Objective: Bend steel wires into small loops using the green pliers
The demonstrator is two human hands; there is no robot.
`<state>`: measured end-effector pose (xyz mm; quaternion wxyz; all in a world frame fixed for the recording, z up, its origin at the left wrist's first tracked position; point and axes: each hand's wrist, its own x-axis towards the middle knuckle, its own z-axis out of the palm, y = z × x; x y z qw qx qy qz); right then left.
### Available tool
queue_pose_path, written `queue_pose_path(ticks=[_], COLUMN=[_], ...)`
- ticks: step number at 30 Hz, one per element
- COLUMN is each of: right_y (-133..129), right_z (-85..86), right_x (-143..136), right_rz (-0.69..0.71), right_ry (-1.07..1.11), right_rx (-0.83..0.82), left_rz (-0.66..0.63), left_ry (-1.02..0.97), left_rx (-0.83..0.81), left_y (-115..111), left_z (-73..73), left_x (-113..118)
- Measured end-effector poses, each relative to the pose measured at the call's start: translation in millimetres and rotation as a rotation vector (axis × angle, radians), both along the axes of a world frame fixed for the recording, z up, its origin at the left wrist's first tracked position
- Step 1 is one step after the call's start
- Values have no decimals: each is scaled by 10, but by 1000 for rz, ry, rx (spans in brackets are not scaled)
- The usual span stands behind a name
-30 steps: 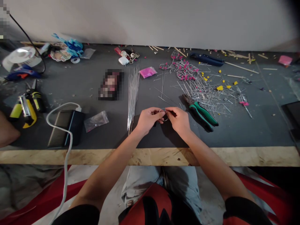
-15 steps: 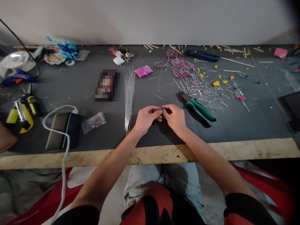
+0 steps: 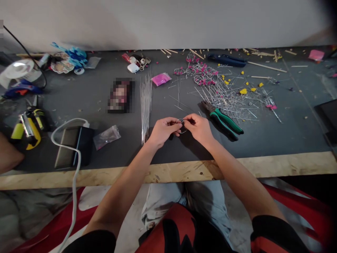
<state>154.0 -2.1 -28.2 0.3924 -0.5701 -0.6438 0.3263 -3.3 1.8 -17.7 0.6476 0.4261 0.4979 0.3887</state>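
— In the head view, what to find in the left hand (image 3: pixel 164 131)?
— A thin wire ring (image 3: pixel 182 133), in narrow pinch of thumb and fingers; pinched also by the right hand (image 3: pixel 198 130); over the dark table (image 3: pixel 276 140), between the straight wires (image 3: pixel 146 105) and the green-handled pliers (image 3: pixel 223 121).
— And beyond the pliers?
— A tangled wire heap (image 3: pixel 229 100).

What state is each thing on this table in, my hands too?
Left hand, pinching the wire loop
Right hand, pinching the wire loop
Wire loop, bent round, held
Pliers, lying down, unheld
Straight wires, bunched lengthwise
Wire pile, tangled, loose
White cable, plugged into the power bank
Power bank, lying flat
Pink packet, lying down
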Motion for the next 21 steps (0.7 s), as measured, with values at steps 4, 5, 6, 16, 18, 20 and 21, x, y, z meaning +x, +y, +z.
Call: queue_pose_path(ticks=[4, 5, 6, 16, 18, 20, 21], right_y=[9, 9, 9, 17, 19, 22, 24], right_z=[-4, -6, -7, 22, 16, 20, 27], right_x=[26, 29, 29, 18, 30, 53, 69], right_rz=[48, 59, 67, 125, 134, 149, 161], right_ry=[33, 34, 28, -14, 34, 75, 95], right_rx=[-19, -14, -1, 79, 12, -52, -78], left_rz=[-45, -51, -54, -45, -48, -56, -64], left_ry=[-12, -19, -28, -58, -43, -28, -23], left_rx=[-25, -24, -22, -10, -4, 7, 14], left_y=[21, 25, 29, 46, 47, 46, 44], left_z=[14, 12, 8, -21, -23, -28, -31], left_x=[-34, -39, -43, -63, -63, -67, -71])
